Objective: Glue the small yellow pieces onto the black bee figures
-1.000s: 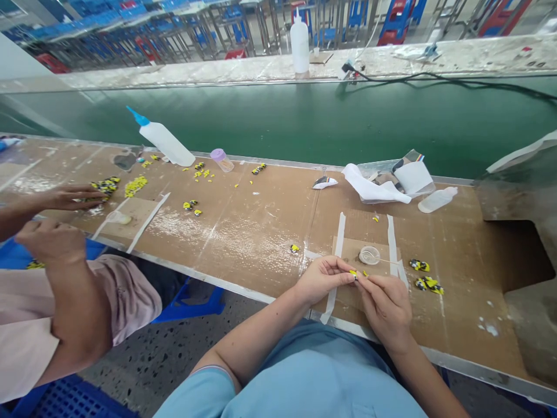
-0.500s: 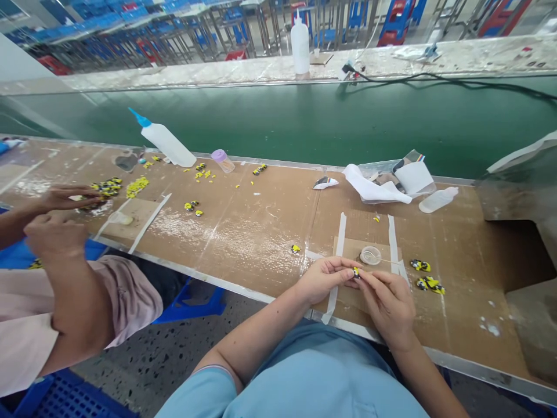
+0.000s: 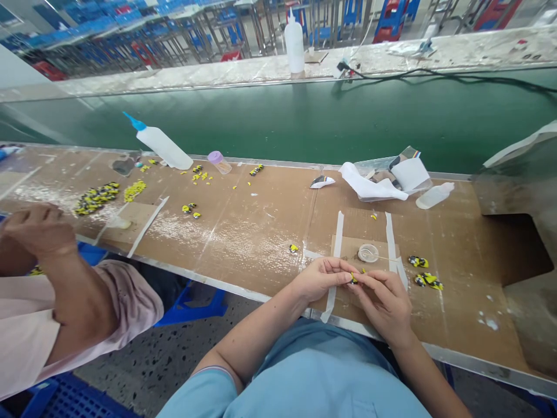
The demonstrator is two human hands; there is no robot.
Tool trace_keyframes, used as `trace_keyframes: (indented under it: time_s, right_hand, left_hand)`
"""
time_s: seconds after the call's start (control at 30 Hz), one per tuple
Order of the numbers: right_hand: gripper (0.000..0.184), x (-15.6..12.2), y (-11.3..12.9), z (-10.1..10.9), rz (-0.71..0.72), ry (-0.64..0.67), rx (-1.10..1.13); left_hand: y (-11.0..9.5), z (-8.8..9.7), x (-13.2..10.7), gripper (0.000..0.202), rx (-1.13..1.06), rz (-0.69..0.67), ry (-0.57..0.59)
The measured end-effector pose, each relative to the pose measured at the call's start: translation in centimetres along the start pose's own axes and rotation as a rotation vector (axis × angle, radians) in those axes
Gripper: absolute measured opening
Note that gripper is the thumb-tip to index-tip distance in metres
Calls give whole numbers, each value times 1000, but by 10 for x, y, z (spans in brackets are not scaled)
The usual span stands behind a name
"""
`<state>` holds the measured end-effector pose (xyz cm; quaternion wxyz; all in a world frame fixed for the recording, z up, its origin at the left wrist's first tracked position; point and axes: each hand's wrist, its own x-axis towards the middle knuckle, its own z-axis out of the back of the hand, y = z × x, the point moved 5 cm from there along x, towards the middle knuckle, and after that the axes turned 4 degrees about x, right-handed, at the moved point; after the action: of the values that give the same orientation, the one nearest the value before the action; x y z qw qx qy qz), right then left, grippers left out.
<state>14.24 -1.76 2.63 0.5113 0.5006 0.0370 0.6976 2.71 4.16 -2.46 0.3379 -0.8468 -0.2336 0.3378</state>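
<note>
Both hands meet over the cardboard-covered bench (image 3: 256, 232). Between the fingertips of my left hand (image 3: 324, 277) is a small yellow-and-black toy piece (image 3: 354, 279), too small to make out fully. My right hand (image 3: 387, 299) pinches at the same piece from the right. A tiny yellow bit (image 3: 364, 271) shows by the right fingertips. Just beyond my hands stands a small round clear dish (image 3: 368, 253), with a thin stick (image 3: 387, 259) across its right side. Similar yellow-and-black pieces (image 3: 428, 281) lie right of my right hand, and one single piece (image 3: 293, 248) lies to the left.
White tape strips (image 3: 390, 235) flank the work spot. Farther back are a plastic bag with paper (image 3: 378, 180), a small bottle (image 3: 435, 195), a lilac-lidded jar (image 3: 220, 162) and a blue-tipped bottle (image 3: 164, 148). A co-worker's hands (image 3: 41, 229) are at the left, near piled yellow pieces (image 3: 96, 197).
The toy piece has turned slightly between my fingertips, and a yellow bit now shows above it. The co-worker's hands have drawn back left from the pile. The view has shifted slightly.
</note>
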Motion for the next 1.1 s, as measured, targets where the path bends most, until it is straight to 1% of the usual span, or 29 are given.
trace_keyframes:
  time_s: [0.27, 0.47, 0.77, 0.9, 1.1]
  right_hand:
    - [13, 0, 1, 0, -30, -22, -10]
    - [13, 2, 3, -1, -26, -27, -10]
    - [13, 1, -1, -3, -79, -27, -10]
    - [11, 1, -4, -3, -103, -25, -2]
    - [12, -2, -8, -4, -139, -10, 10]
  left_hand:
    - [3, 2, 0, 38, -31, 48, 16]
    - [3, 0, 0, 38, -77, 68, 32]
    - [3, -3, 1, 41, -111, 69, 39]
    - [4, -3, 2, 43, -99, 54, 41]
    - [4, -3, 2, 44, -84, 54, 40]
